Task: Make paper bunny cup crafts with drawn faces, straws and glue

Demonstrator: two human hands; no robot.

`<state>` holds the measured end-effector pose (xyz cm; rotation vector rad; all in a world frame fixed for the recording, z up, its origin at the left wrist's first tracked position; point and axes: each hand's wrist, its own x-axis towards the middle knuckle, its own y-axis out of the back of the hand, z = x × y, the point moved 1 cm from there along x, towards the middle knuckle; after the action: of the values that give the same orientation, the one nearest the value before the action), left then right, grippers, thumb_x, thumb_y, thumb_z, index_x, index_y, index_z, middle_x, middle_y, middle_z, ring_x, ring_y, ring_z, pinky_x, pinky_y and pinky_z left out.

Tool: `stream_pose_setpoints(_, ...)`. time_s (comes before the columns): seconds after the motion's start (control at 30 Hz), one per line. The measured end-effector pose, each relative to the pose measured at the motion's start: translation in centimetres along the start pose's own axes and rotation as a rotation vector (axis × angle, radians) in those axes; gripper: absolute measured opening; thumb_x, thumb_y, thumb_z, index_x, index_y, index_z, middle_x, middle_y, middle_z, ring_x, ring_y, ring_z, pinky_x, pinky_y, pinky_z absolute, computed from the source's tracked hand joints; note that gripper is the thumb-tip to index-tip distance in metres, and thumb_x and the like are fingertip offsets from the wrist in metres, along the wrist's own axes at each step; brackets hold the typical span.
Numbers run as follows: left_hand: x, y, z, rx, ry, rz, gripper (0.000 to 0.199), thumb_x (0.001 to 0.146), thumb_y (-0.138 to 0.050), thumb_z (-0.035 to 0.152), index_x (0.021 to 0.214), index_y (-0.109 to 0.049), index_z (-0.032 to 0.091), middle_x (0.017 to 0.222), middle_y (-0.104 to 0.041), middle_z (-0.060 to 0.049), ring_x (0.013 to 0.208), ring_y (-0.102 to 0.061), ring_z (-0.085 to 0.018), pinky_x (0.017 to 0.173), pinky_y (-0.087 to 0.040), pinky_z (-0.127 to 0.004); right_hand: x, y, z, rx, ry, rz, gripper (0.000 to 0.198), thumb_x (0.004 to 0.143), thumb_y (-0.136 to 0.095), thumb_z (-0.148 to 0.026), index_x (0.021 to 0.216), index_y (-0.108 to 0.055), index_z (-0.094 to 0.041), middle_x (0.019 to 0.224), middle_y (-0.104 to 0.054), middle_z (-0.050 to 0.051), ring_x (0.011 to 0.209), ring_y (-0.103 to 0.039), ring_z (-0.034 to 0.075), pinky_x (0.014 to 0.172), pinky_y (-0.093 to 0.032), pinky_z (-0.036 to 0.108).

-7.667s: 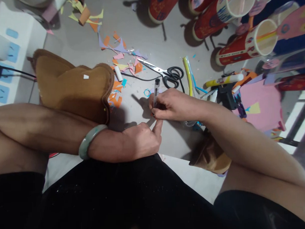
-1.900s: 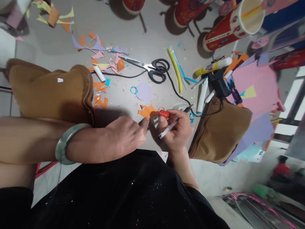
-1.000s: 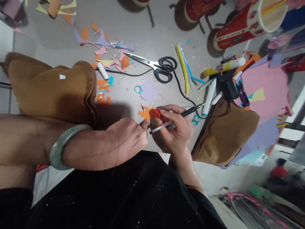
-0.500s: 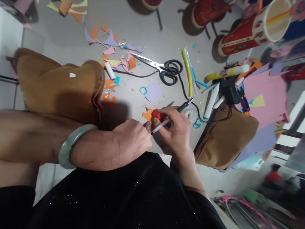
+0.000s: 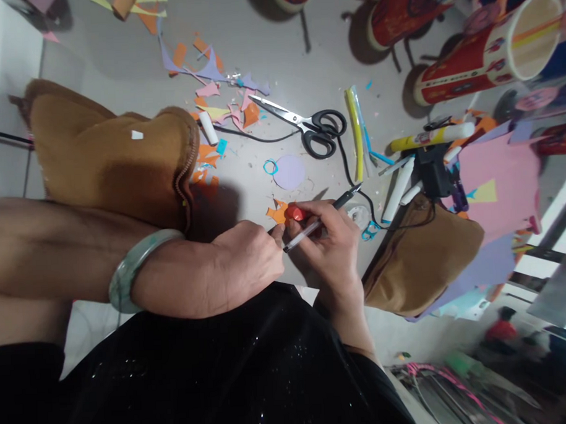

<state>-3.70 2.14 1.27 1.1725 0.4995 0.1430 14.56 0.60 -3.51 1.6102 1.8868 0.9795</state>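
Note:
My right hand [image 5: 333, 241] is closed around a pen [image 5: 306, 233] with a clear barrel and dark grip, its tip pointing to the upper right. A small red round piece, like a cap [image 5: 296, 212], sits at its thumb and fingertips. My left hand [image 5: 242, 260], with a green bangle [image 5: 139, 266] on the wrist, is closed beside the pen's rear end. Its fingertips are mostly hidden, so what they pinch cannot be made out. An orange paper scrap [image 5: 278, 212] lies just beyond the hands, near a lilac paper disc [image 5: 289, 172].
Black-handled scissors [image 5: 315, 127] lie beyond the hands among paper scraps. A brown fabric pouch [image 5: 108, 144] is at left, another brown pouch [image 5: 424, 256] at right. Red paper cups [image 5: 473, 69], a yellow glue tube [image 5: 429, 137] and a black adapter [image 5: 434, 172] stand or lie at right.
The red piece has turned so its round end shows more. Both hands stay close together, and the view has shifted slightly.

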Motion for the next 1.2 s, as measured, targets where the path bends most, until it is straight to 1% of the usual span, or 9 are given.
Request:
stream_pose_setpoints(0.1, 0.0, 0.0, 0.0, 0.029, -0.030, -0.072, 0.031, 0.081, -0.063, 0.009, 0.107, -0.080, 0.008, 0.061, -0.068, -0.007, 0.050, -0.054, -0.017, 0.054, -0.039, -0.031, 0.0, 0.1, 0.1, 0.016, -0.018, 0.002, 0.016, 0.091, -0.070, -0.027, 0.108, -0.071, -0.025, 0.090, -0.077, 0.001, 0.076, -0.067, 0.016, 0.068, -0.055, 0.032)
stream_pose_setpoints(0.2, 0.1, -0.1, 0.1, 0.029, -0.024, -0.057, 0.032, 0.081, -0.064, 0.010, 0.109, -0.079, 0.007, 0.063, -0.069, -0.008, 0.056, -0.059, -0.019, 0.056, -0.041, -0.032, 0.0, 0.2, 0.1, 0.022, -0.030, -0.005, 0.016, 0.092, -0.069, -0.026, 0.107, -0.071, -0.025, 0.091, -0.077, 0.001, 0.077, -0.068, 0.016, 0.070, -0.055, 0.032)
stream_pose_setpoints(0.3, 0.2, 0.2, 0.0, 0.006, -0.034, -0.039, 0.032, 0.080, -0.066, 0.009, 0.109, -0.079, 0.007, 0.063, -0.069, -0.008, 0.064, -0.064, -0.021, 0.061, -0.045, -0.033, 0.0, 0.2, 0.1, 0.026, -0.024, -0.009, 0.015, 0.092, -0.070, -0.025, 0.107, -0.072, -0.025, 0.090, -0.078, 0.001, 0.073, -0.066, 0.015, 0.066, -0.054, 0.030)
stream_pose_setpoints(0.5, 0.4, 1.7, -0.3, 0.007, -0.068, -0.162, 0.025, 0.080, -0.066, 0.006, 0.099, -0.082, 0.010, 0.057, -0.066, -0.005, 0.051, -0.055, -0.017, 0.054, -0.041, -0.031, -0.1, 0.1, 0.1, 0.031, -0.022, -0.003, 0.014, 0.093, -0.070, -0.026, 0.106, -0.073, -0.025, 0.093, -0.078, 0.002, 0.076, -0.068, 0.016, 0.068, -0.056, 0.031)
stream_pose_setpoints(0.77, 0.1, 0.8, -0.1, 0.122, -0.082, -0.063, 0.030, 0.082, -0.058, 0.004, 0.101, -0.081, 0.009, 0.056, -0.064, -0.005, 0.043, -0.048, -0.015, 0.050, -0.035, -0.031, -0.1, 0.1, 0.2, 0.021, -0.006, 0.010, 0.014, 0.092, -0.071, -0.026, 0.107, -0.073, -0.025, 0.092, -0.078, 0.002, 0.076, -0.068, 0.015, 0.067, -0.057, 0.031)
stream_pose_setpoints(0.87, 0.2, 0.8, -0.1, 0.130, -0.098, -0.102, 0.030, 0.082, -0.059, 0.005, 0.102, -0.081, 0.008, 0.056, -0.065, -0.005, 0.042, -0.047, -0.015, 0.048, -0.034, -0.031, -0.1, 0.0, 0.3, 0.026, 0.006, 0.013, 0.014, 0.092, -0.071, -0.025, 0.106, -0.073, -0.025, 0.091, -0.078, 0.001, 0.076, -0.068, 0.015, 0.068, -0.057, 0.031)
stream_pose_setpoints(1.03, 0.3, 1.4, -0.2, 0.133, -0.107, -0.123, 0.033, 0.082, -0.058, 0.005, 0.107, -0.080, 0.006, 0.068, -0.073, -0.009, 0.045, -0.052, -0.014, 0.047, -0.035, -0.030, -0.1, 0.1, 0.3, 0.028, 0.014, 0.010, 0.013, 0.092, -0.072, -0.026, 0.105, -0.073, -0.024, 0.092, -0.078, 0.002, 0.078, -0.069, 0.016, 0.069, -0.057, 0.031)
stream_pose_setpoints(1.13, 0.4, 1.6, -0.3, 0.092, -0.093, -0.125, 0.031, 0.082, -0.058, 0.003, 0.103, -0.080, 0.006, 0.060, -0.068, -0.006, 0.046, -0.052, -0.015, 0.051, -0.039, -0.031, -0.1, 0.1, 0.2, 0.025, 0.010, 0.003, 0.012, 0.092, -0.072, -0.025, 0.105, -0.074, -0.025, 0.093, -0.079, 0.003, 0.079, -0.070, 0.016, 0.070, -0.058, 0.031)
stream_pose_setpoints(1.2, 0.5, 1.7, -0.3, 0.065, -0.074, -0.097, 0.029, 0.082, -0.058, 0.002, 0.100, -0.081, 0.007, 0.054, -0.063, -0.004, 0.047, -0.052, -0.015, 0.054, -0.041, -0.031, -0.1, 0.1, 0.2, 0.013, 0.007, -0.002, 0.012, 0.093, -0.071, -0.025, 0.105, -0.074, -0.025, 0.092, -0.079, 0.002, 0.079, -0.070, 0.016, 0.070, -0.058, 0.032)
